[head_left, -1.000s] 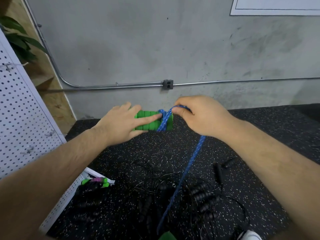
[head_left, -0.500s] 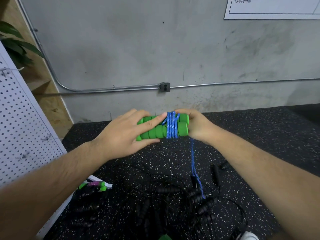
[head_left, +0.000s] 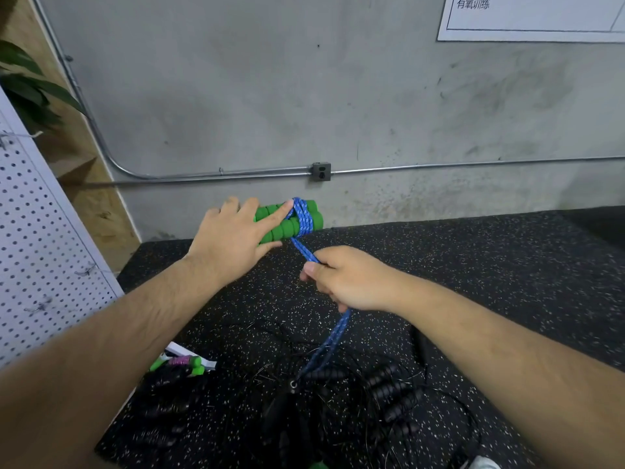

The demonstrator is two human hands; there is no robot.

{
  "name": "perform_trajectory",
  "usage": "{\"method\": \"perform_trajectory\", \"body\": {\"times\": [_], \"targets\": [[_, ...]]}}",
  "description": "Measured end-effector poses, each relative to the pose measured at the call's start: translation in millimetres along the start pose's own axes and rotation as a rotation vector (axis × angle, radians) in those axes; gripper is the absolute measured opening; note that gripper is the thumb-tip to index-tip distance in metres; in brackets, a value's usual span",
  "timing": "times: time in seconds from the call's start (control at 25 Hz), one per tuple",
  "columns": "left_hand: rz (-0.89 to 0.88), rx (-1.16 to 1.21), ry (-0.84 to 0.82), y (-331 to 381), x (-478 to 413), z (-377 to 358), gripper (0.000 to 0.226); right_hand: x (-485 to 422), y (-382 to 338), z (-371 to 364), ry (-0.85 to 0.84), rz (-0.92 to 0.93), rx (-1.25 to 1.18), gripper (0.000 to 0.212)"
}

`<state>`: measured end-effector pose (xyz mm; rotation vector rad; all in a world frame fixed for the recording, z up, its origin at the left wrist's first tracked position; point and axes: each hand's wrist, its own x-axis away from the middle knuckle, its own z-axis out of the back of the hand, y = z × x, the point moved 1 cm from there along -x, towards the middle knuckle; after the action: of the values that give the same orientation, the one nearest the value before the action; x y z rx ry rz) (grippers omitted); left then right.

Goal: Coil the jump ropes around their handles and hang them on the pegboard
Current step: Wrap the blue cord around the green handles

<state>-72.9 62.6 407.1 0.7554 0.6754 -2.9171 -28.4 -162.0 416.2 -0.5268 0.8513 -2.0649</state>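
The foam handles (head_left: 287, 228) are bright green. The rope (head_left: 306, 220) wound round them is royal blue, woven with small paler blue flecks. The floor (head_left: 473, 265) is black, scattered with fine white and grey speckles. On it lie black jump ropes (head_left: 389, 390) and a second pair of green handles (head_left: 198, 368) wrapped in magenta cord (head_left: 181, 361). The pegboard (head_left: 40, 231) is white with an even grid of dark holes. The wall (head_left: 270, 96) is mottled grey with darker smudges, and the conduit (head_left: 439, 165) along it is silver. The sign (head_left: 531, 18) is white with black lines and characters. The plant leaves (head_left: 30, 89) are dark green.
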Motion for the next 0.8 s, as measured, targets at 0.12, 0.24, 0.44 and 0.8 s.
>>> {"method": "perform_trajectory", "body": {"times": [0.12, 0.24, 0.44, 0.8], "targets": [[-0.056, 0.007, -0.019, -1, 1, -4, 0.073, 12, -8, 22, 0.017, 0.029, 0.006, 0.025], [-0.179, 0.053, 0.020, 1, 5, -3, 0.072, 15, -4, 40, 0.167, 0.100, 0.116, 0.024], [-0.471, 0.206, 0.079, 11, 15, 3, 0.066, 5, 9, 46, 0.298, 0.172, 0.266, 0.017], [-0.267, 0.678, 0.121, 38, 24, 41, 0.092, 2, 23, 50, 0.253, 0.159, -0.314, 0.026]]}}
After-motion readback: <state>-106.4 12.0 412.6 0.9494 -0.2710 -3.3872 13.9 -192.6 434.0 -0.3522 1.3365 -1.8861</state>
